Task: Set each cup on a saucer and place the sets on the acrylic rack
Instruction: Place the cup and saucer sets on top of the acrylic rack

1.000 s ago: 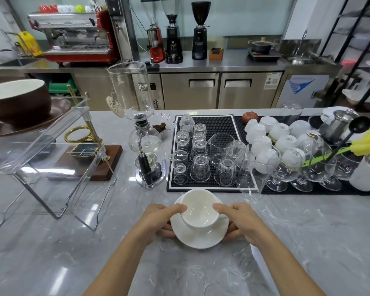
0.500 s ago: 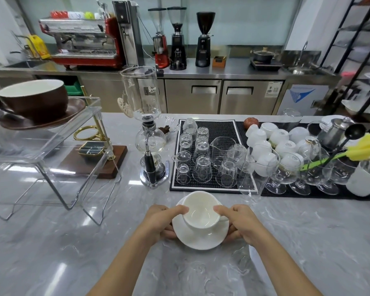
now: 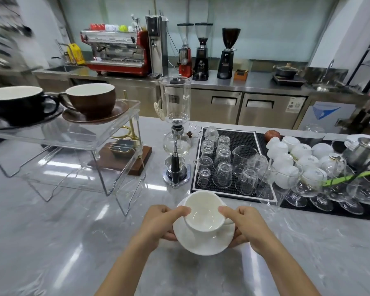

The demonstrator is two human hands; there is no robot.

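Note:
A white cup (image 3: 203,212) sits on a white saucer (image 3: 203,242) just above the marble counter, near the front centre. My left hand (image 3: 160,225) grips the saucer's left edge, thumb on the cup rim. My right hand (image 3: 247,226) holds the right edge, thumb also on the rim. The clear acrylic rack (image 3: 90,137) stands to the left. On its top shelf rest a brown cup (image 3: 92,99) on a brown saucer (image 3: 94,116) and a black cup (image 3: 17,103) on a black saucer (image 3: 30,122).
A glass siphon brewer (image 3: 176,133) stands between the rack and a black mat (image 3: 239,137) of upturned glasses. White cups (image 3: 291,154) and stemmed glasses (image 3: 308,184) crowd the right. A wooden-based stand (image 3: 126,154) sits behind the rack.
The view has swung left, so the rack and a second, black cup set have come into sight. Both hands keep their hold on the white cup and saucer.

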